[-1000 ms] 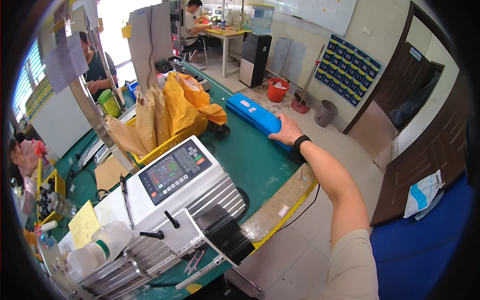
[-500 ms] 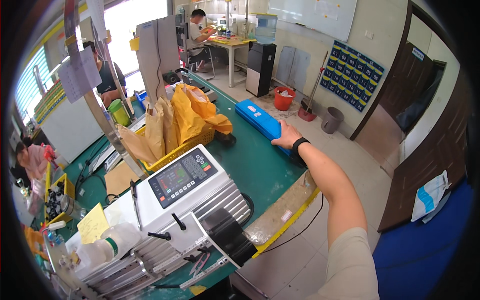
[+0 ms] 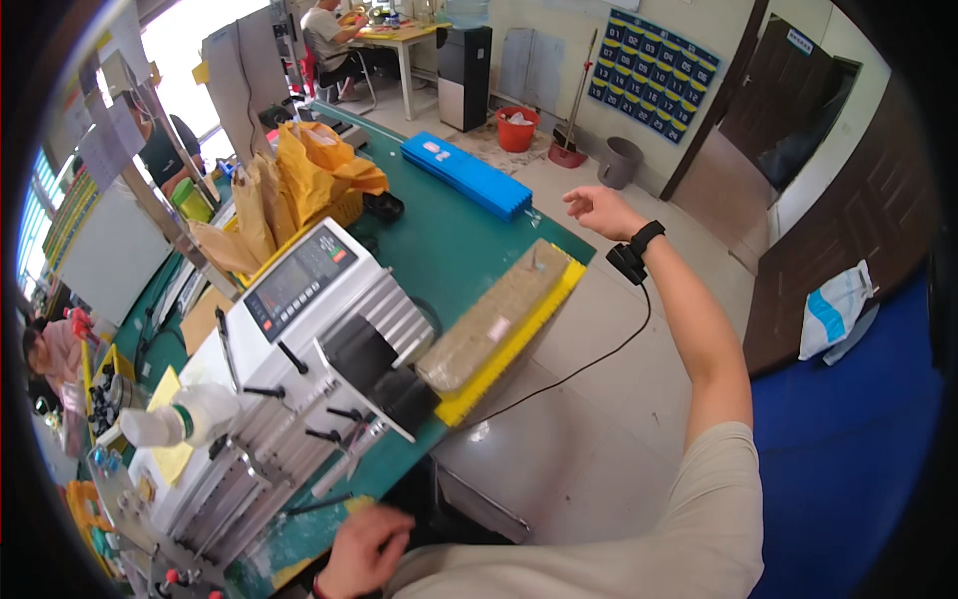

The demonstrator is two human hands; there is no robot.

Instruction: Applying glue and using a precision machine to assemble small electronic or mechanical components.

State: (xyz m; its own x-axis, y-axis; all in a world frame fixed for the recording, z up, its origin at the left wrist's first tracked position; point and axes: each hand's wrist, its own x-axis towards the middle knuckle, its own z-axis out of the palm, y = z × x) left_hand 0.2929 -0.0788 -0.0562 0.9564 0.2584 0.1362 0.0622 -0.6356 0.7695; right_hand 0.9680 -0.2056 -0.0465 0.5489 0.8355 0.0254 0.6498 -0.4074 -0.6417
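My right hand is raised beyond the table's right edge, apart from everything, with fingers loosely bent and nothing seen between them. Nearest to it, a long blue ribbed bundle with small labels lies on the green tabletop. A black device on a cable hangs at my right wristband. Low in the view, my left hand is curled and smeared by motion, close to the table's near edge. Beside it stands a white machine with a control panel, silver ribs and black levers.
A tan slab with a yellow edge lies along the table's right side. Yellow and brown paper bags fill a basket behind the machine. A white bottle lies at left. A red bucket stands on the floor. Other people sit farther off.
My right hand has let go of the blue bundle and moved away to its right. My left hand has come into view at the bottom. The whole view has shifted.
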